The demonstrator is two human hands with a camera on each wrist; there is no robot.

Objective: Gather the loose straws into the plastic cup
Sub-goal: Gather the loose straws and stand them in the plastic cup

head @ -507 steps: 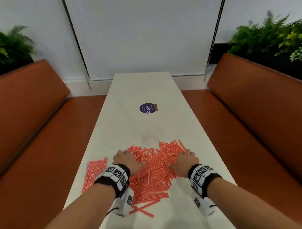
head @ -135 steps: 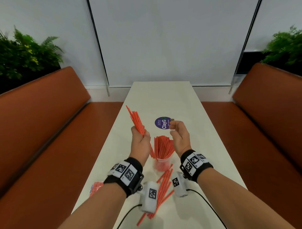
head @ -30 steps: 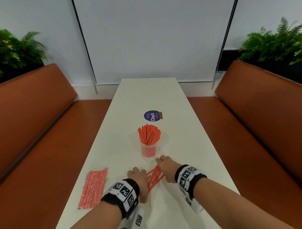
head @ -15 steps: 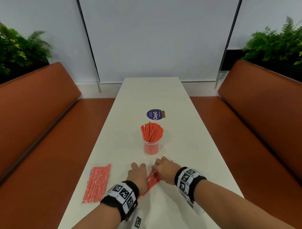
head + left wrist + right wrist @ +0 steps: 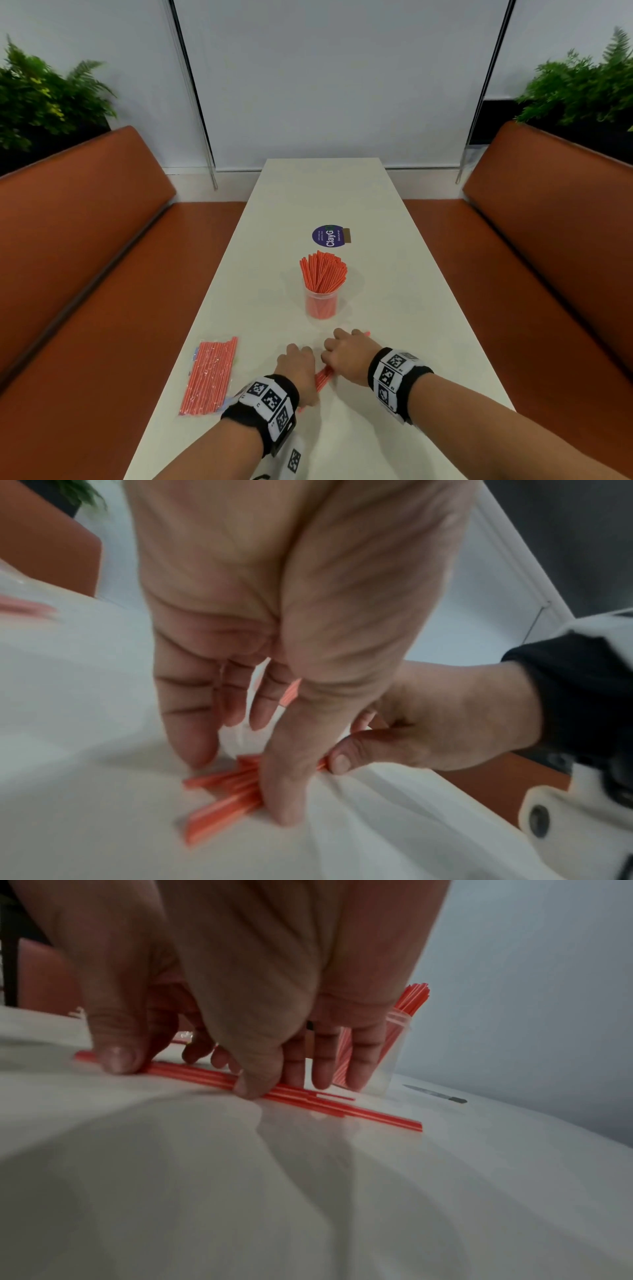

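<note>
**Last loose straws under our hands**

Near the left edge of the long white table (image 5: 404,308) lies a flat clear packet of red straws (image 5: 210,375), sealed as far as we can tell, so we judge it no part of the job. Just right of it, our left hand (image 5: 298,371) presses straight fingers down beside the last small bundle of loose red-and-white striped straws (image 5: 222,808), thumb on top. Our right hand (image 5: 346,356) meets it from the other side, thumb (image 5: 116,1058) and fingertips holding the same bundle flat against the table. Beyond both hands, along the table's middle, the clear plastic cup (image 5: 321,306) stands upright and packed with straws. Most of the task looks done; this bundle remains to be lifted and dropped in.
</note>
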